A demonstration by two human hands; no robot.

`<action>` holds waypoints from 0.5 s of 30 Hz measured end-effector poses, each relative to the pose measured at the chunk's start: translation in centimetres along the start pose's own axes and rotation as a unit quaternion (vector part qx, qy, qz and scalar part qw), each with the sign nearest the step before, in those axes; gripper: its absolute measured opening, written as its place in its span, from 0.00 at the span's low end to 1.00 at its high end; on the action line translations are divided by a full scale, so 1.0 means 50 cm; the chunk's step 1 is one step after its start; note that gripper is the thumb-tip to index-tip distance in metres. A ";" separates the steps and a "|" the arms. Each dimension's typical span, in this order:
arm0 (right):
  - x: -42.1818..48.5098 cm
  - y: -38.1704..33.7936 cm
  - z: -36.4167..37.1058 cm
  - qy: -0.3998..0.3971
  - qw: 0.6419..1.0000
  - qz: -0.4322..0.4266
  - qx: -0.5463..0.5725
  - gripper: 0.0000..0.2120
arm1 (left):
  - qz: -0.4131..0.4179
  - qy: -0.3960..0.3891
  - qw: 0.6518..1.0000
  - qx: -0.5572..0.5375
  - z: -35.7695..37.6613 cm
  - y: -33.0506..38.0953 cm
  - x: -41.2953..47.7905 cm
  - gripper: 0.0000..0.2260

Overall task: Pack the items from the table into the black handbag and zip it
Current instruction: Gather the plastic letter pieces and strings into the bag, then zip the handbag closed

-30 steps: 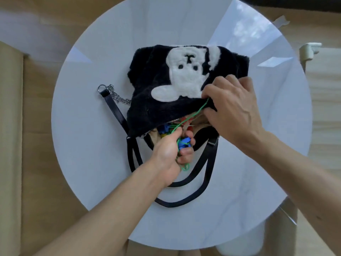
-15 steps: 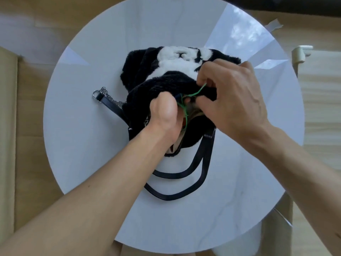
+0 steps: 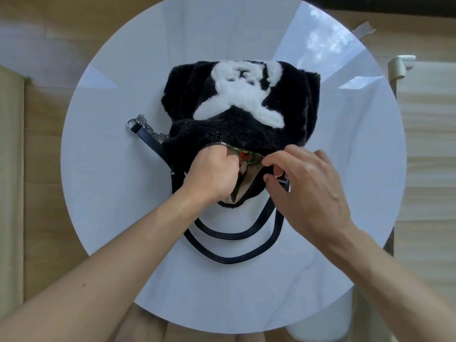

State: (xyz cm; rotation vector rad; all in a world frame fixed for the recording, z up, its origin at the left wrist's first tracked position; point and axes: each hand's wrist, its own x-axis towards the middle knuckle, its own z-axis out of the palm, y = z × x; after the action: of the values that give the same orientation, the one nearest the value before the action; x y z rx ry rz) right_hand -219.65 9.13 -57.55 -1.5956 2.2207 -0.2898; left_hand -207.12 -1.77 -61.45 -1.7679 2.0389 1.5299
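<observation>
Black handbag (image 3: 237, 134) lies flat on the round white surface (image 3: 111, 193), white bear patch (image 3: 241, 95) face up. Long axis runs left-right. The mouth points at the person and the closed bottom points away.

Zipper (image 3: 217, 145) is unzipped. Its far row of teeth runs left-right just above both grips.

Left grip (image 3: 212, 174): fingers curled and knuckles up, pushed into the left half of the mouth. The fingertips are hidden inside, so I can't tell what they hold, if anything.

Just right of the left grip, inside the mouth, are a green cord (image 3: 250, 159) and something red (image 3: 244, 156). The cord touches or nearly touches the curled fingers. Beige lining (image 3: 249, 181) shows in the gap between the two grips.

Right grip (image 3: 306, 191): thumb and forefinger pinch the near furry rim of the handbag at the right end of the mouth, and the other fingers are loosely bent. A strap buckle (image 3: 285, 183) sits just under the thumb.

Two black handle straps (image 3: 229, 236) loop toward the person, below both grips, flat on the surface.

A chain with a metal ring (image 3: 138, 124) lies up and left of the left grip, beside the bag's left edge and apart from both grips.
</observation>
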 end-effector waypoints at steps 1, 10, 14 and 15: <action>-0.009 -0.004 0.005 -0.005 1.000 0.012 0.009 0.06 | 0.014 -0.008 0.999 0.028 0.001 -0.004 -0.007 0.13; -0.059 -0.071 0.062 -0.046 0.975 0.144 0.165 0.03 | 0.144 -0.062 0.987 0.019 -0.032 -0.062 -0.101 0.11; -0.074 -0.108 0.091 -0.079 0.948 0.200 0.235 0.03 | 0.160 0.079 0.983 -0.046 -0.072 -0.099 -0.129 0.16; -0.076 -0.118 0.100 -0.091 0.938 0.212 0.258 0.03 | 0.151 0.140 0.977 -0.053 -0.082 -0.115 -0.125 0.13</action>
State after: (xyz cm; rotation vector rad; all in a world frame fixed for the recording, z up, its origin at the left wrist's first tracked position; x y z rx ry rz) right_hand -211.40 11.04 -59.08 -0.8132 2.0507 -0.5208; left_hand -198.33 0.82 -59.26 -1.8767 2.5043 1.5631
